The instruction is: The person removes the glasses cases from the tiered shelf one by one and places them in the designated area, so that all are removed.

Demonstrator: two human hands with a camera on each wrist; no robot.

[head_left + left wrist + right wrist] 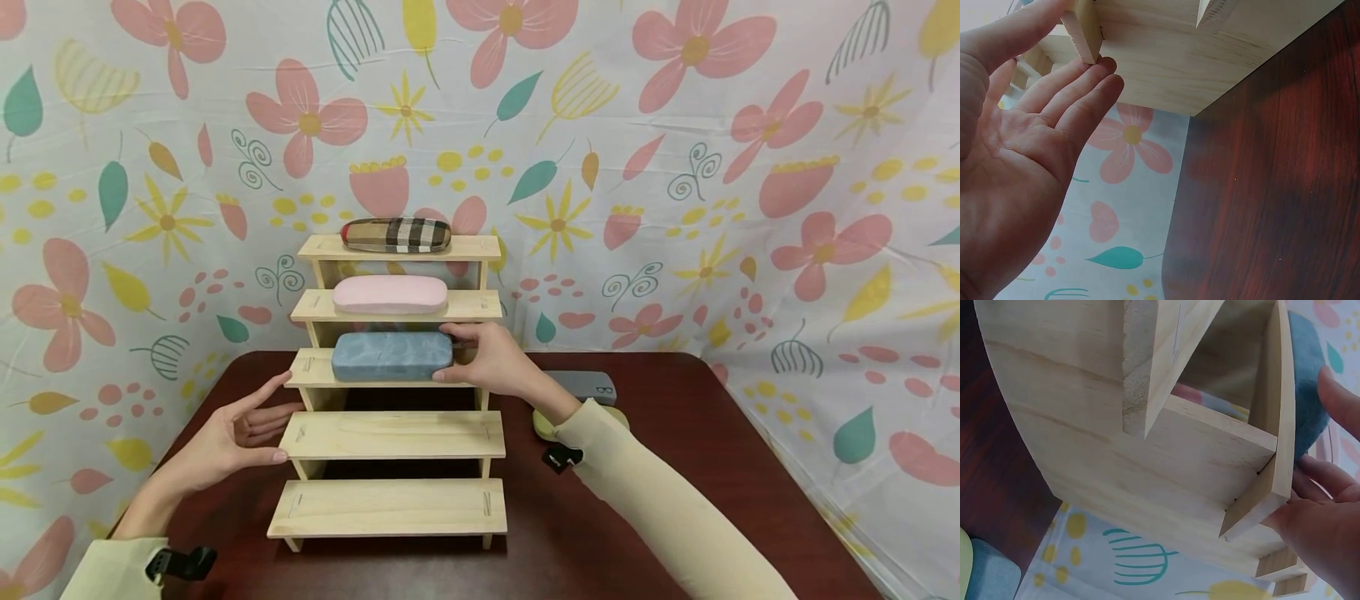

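Observation:
My right hand (pixel 491 357) holds the right end of a blue glasses case (pixel 392 356), thumb at its front and fingers behind. The case lies lengthwise on the middle tier of a stepped wooden display rack (pixel 397 435); the right wrist view also shows the blue case (pixel 1307 384) against the tier's edge. My left hand (pixel 232 433) is at the rack's left side with fingers extended, index fingertip by the middle tier and thumb by the tier below. In the left wrist view, the left hand's fingers (pixel 1085 103) reach up to a wooden board end.
A pink glasses case (pixel 390 294) lies on the second tier from the top, a plaid case (pixel 397 235) on the top one. Right of the rack, a grey case (pixel 583 385) and a yellow-green case (pixel 543 425) rest on the dark red table (pixel 720 483), partly behind my right arm.

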